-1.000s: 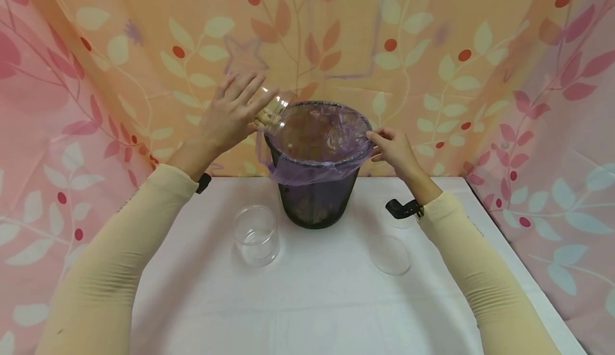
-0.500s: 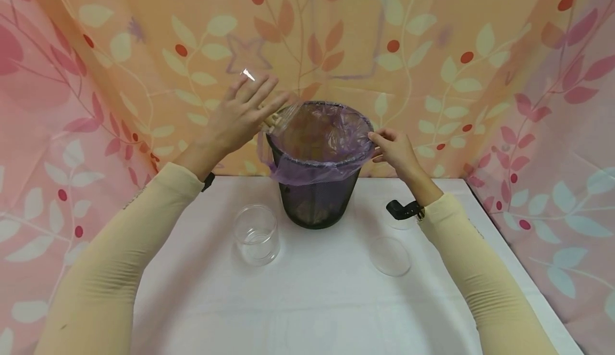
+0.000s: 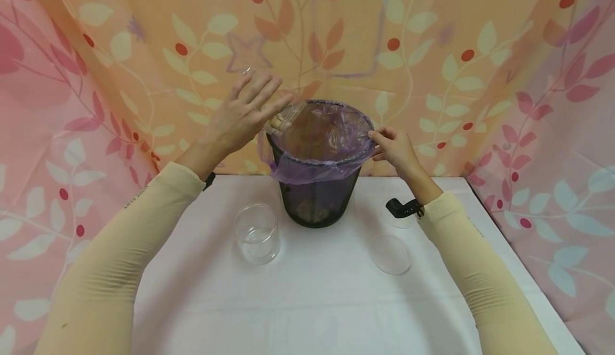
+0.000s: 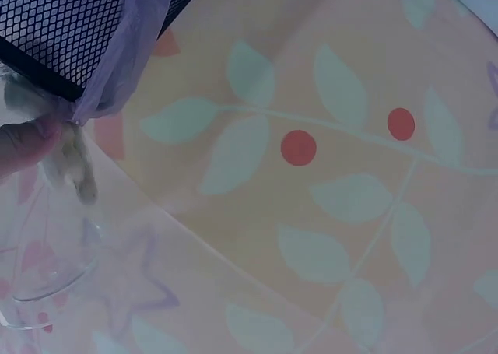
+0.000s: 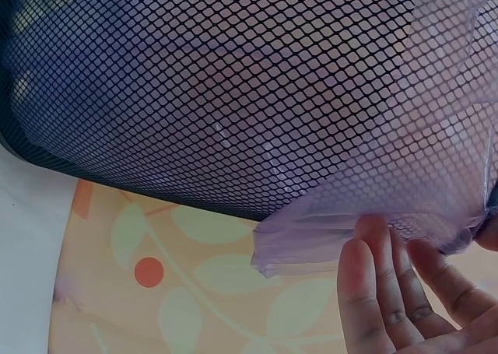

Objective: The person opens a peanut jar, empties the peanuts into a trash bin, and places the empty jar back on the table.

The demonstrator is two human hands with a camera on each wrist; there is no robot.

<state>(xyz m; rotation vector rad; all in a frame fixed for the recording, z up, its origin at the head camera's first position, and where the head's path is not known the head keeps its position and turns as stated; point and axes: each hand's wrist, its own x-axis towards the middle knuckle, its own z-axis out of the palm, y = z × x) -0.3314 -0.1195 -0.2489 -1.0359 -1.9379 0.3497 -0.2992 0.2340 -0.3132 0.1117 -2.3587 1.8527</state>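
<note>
My left hand (image 3: 242, 112) grips a clear jar (image 4: 54, 280), tilted with its mouth at the left rim of a black mesh wastebasket (image 3: 314, 205). Pale tan, lumpy pieces (image 4: 75, 163) lie inside the jar near its mouth; most of the jar is hidden behind the hand in the head view. A thin purple bin bag (image 3: 314, 173) lines the basket and folds down over its rim. On the right side, my right hand (image 3: 396, 149) pinches the rim with the bag between thumb and fingers (image 5: 443, 280). The basket stands upright on the table.
A second clear jar (image 3: 257, 237), uncovered, stands on the white tablecloth (image 3: 307, 301) left of the basket. A clear round lid (image 3: 390, 255) lies flat to the right, with another clear disc partly behind the right wrist. Patterned curtains (image 3: 432, 77) enclose the back and sides.
The left hand has moved slightly right, bringing the tilted jar further over the basket's rim. Its tan pieces have shifted toward the mouth. The right hand stays at the rim.
</note>
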